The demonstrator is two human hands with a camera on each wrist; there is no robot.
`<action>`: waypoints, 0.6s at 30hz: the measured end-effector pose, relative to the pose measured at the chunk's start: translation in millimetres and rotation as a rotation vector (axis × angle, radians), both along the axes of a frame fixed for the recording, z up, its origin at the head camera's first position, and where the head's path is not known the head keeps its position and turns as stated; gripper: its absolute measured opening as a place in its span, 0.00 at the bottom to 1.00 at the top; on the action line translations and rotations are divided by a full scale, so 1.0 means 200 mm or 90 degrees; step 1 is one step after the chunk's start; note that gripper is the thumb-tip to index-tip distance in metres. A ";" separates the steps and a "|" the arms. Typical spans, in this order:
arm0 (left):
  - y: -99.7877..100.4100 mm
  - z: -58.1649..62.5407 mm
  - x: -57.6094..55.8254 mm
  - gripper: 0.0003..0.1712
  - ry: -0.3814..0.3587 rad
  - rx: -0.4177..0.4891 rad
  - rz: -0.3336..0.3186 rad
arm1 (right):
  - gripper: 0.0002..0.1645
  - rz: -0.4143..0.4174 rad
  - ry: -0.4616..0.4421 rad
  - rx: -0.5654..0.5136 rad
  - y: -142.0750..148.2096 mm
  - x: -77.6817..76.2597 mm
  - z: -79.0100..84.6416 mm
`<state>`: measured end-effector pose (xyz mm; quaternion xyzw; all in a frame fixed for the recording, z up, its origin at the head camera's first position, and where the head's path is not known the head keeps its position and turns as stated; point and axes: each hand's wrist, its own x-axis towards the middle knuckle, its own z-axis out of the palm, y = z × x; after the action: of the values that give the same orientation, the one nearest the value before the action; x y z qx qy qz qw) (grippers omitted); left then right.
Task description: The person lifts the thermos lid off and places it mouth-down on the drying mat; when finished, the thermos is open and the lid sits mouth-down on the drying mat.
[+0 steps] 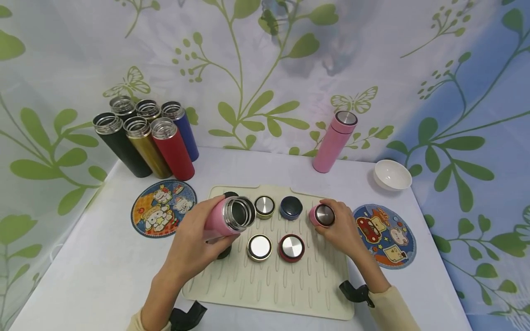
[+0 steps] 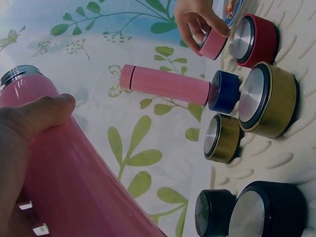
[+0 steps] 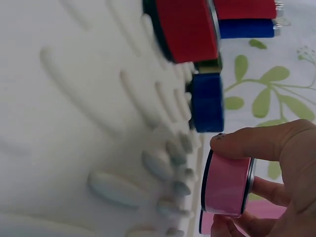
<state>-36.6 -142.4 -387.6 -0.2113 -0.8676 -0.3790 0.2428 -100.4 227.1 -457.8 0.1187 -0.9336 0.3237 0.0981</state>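
Note:
My left hand (image 1: 192,243) grips an uncapped pink bottle (image 1: 217,220), its steel mouth tilted toward the right. In the left wrist view, the thumb lies along the side of the bottle, below its neck. My right hand (image 1: 341,230) pinches a pink lid (image 3: 227,182) between thumb and fingers at the mat's right side; whether the lid touches the mat I cannot tell. Near it on the mat stand a blue lid (image 1: 291,208), a red lid (image 1: 291,248) and two gold lids, one behind (image 1: 265,207) and one in front (image 1: 259,248). Black lids (image 2: 269,212) are partly hidden behind the left hand in the head view.
A cream ribbed mat (image 1: 265,294) lies under the lids. Several uncapped bottles, including a red bottle (image 1: 174,151), cluster at back left. A capped pink bottle (image 1: 333,145) and a white bowl (image 1: 392,175) stand at back right. Round cartoon mats flank it, left (image 1: 145,207) and right (image 1: 399,236).

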 end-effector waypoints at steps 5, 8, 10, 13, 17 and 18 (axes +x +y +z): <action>-0.01 0.00 0.00 0.52 0.003 -0.002 -0.003 | 0.42 -0.009 -0.011 0.037 0.02 -0.03 -0.04; -0.01 0.00 0.00 0.52 0.010 -0.003 -0.001 | 0.42 -0.008 -0.020 0.046 0.03 -0.05 -0.06; -0.02 0.00 0.00 0.52 0.013 -0.001 -0.001 | 0.42 -0.010 -0.030 0.049 0.04 -0.06 -0.07; -0.02 0.00 0.00 0.52 0.018 -0.001 0.000 | 0.43 -0.015 -0.044 0.049 0.04 -0.06 -0.09; -0.02 0.00 0.00 0.53 0.029 -0.001 0.001 | 0.45 -0.018 -0.053 0.046 0.04 -0.07 -0.09; -0.02 0.00 0.00 0.53 0.030 -0.001 0.003 | 0.47 -0.018 -0.053 0.044 0.04 -0.06 -0.09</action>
<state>-37.2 -145.9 -387.1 -0.2184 -0.8625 -0.3728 0.2635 -113.1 235.1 -475.6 0.0955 -0.9489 0.2948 0.0593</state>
